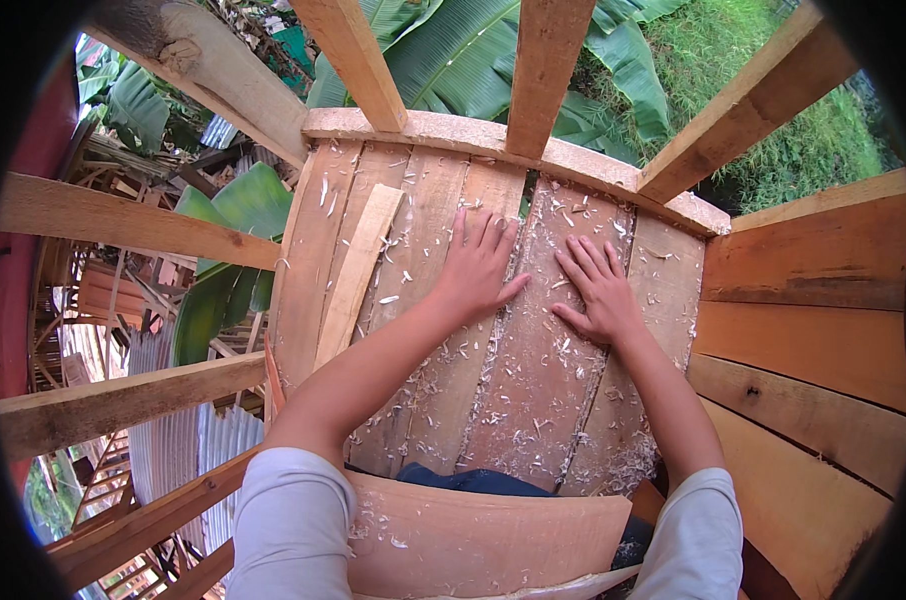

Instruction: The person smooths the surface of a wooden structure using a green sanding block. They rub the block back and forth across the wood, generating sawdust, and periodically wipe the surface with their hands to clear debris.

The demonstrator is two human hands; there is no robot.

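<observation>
Both my hands rest palm down on a floor of wooden planks strewn with pale wood shavings. My left hand lies flat, its fingers pointing away from me and the thumb out to the right. Beside it, my right hand has its fingers spread toward the upper left. Neither one holds anything. Left of my left hand lies a narrow loose wood strip, set lengthwise. Close to my body, a wide smooth board lies across between my forearms, with a few shavings on it.
Upright timber posts and side rails frame the floor, with a raised beam along its far edge. Plank walling stands at right. Beyond are banana leaves, corrugated metal sheets and piled scrap wood at left.
</observation>
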